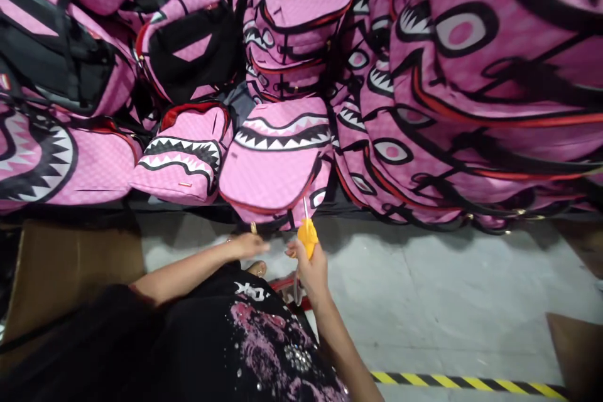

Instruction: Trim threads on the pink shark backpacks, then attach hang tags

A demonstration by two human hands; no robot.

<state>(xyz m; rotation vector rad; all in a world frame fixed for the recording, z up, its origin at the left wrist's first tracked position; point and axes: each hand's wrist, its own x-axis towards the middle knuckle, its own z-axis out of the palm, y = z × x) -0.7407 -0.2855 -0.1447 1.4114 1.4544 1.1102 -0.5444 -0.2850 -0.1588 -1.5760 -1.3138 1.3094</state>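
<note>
A pink backpack [277, 182] with a printed shark mouth lies in front of me, its red-lined edge toward my body. My right hand [313, 264] is wrapped round a yellow-handled tool [308, 237]. Its slim metal tip points up at the bag's lower right side; the tool's exact kind is unclear. Close to the bag's near edge is my left hand [249, 246], its fingers drawn together. A gold zipper pull [253, 227] hangs just above that hand. Whatever the left fingers pinch, if anything, is too small to make out.
Similar pink bags are piled behind and on both sides, including a smaller shark-mouth bag [181, 154] at left and a tall stack [471, 138] at right. Cardboard [75, 282] stands at lower left. Yellow-black tape [466, 383] crosses the grey floor [424, 295].
</note>
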